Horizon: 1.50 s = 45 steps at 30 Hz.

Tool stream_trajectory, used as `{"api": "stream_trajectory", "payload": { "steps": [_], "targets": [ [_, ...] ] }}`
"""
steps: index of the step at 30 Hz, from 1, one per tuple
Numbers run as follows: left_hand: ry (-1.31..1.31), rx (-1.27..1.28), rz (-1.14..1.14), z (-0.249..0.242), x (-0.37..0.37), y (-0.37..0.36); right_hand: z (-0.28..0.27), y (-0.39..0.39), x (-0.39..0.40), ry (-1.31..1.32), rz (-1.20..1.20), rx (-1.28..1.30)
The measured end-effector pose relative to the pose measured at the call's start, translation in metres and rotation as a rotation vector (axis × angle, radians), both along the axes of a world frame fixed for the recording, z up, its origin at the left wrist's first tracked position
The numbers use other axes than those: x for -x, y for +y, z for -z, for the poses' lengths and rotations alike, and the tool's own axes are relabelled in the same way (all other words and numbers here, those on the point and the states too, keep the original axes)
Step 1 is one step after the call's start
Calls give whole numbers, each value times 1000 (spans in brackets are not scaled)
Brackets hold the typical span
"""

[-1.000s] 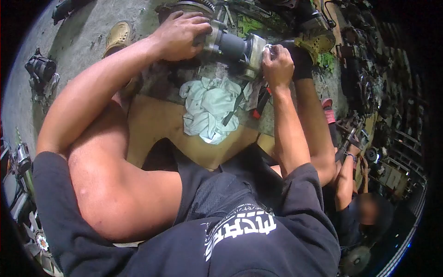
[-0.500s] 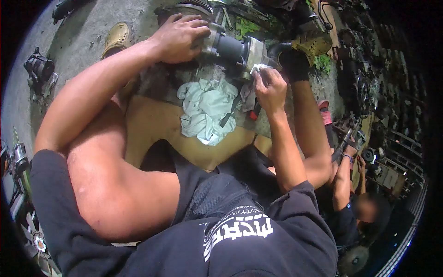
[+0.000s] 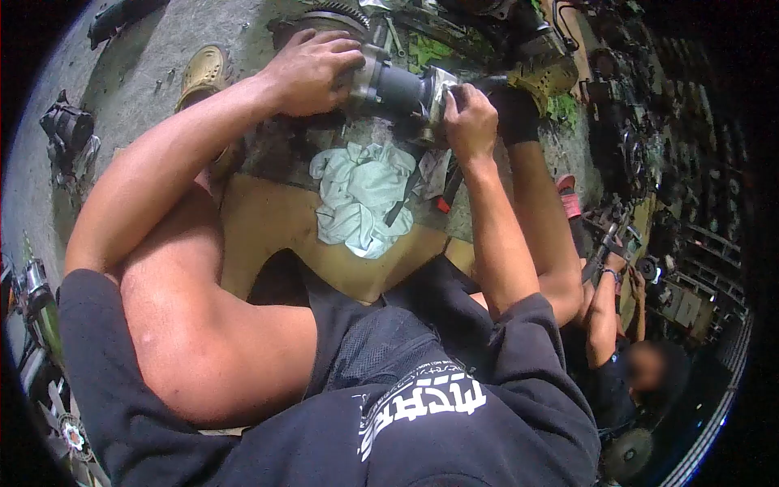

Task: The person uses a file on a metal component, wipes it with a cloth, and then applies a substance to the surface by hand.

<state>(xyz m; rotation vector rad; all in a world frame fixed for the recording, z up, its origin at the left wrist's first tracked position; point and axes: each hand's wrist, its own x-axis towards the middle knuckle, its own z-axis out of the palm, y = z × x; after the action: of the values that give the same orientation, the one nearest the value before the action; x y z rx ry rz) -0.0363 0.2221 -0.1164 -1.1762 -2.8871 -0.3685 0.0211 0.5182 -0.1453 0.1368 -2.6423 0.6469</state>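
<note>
A cylindrical metal machine part with a dark middle section lies across the floor in front of me. My left hand grips its left end, fingers curled over the housing beside a toothed gear. At the other end my right hand is closed in a pinch against the pale flange. A small white piece, cloth or paper, is in those fingers, mostly hidden now. Below the part lies a crumpled pale rag. A dark tool with a red end rests right of it.
Cardboard lies under my legs. A wrench is behind the part. A black motor-like part stands at far left. Another person's arm holds a tool at lower right, near many metal parts.
My right hand has moved up slightly along the flange, and the white piece shows less. The machine part has shifted or turned a little at its right end. My left hand stays put.
</note>
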Motion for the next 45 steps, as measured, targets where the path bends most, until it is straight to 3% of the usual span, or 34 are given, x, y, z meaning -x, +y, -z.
{"api": "stream_trajectory", "payload": {
  "steps": [7, 10, 17, 21, 25, 28, 35, 45],
  "targets": [
    [5, -12, -20, -2, -2, 0, -12, -16, -53, -169, -42, 210],
    [-4, 4, -12, -4, -2, 2, -16, -8, -28, -188, -105, 180],
    [-28, 8, -9, -3, -1, 0, -16, -10, 27, -235, 116, 74],
    [-24, 11, -3, -6, -3, 1, -3, -14, -4, -100, 38, 96],
    [-32, -13, -7, -6, -4, 1, -8, -22, -35, -133, 18, 124],
    [-29, -5, -23, -4, -3, 2, -7, -22, -8, -149, 41, -66],
    [-39, -12, 6, -6, -1, 0, -10, -28, 63, -293, 208, -114],
    [-36, 5, 16, -9, -3, 1, -4, -41, -47, -74, 59, 175]
  ]
}}
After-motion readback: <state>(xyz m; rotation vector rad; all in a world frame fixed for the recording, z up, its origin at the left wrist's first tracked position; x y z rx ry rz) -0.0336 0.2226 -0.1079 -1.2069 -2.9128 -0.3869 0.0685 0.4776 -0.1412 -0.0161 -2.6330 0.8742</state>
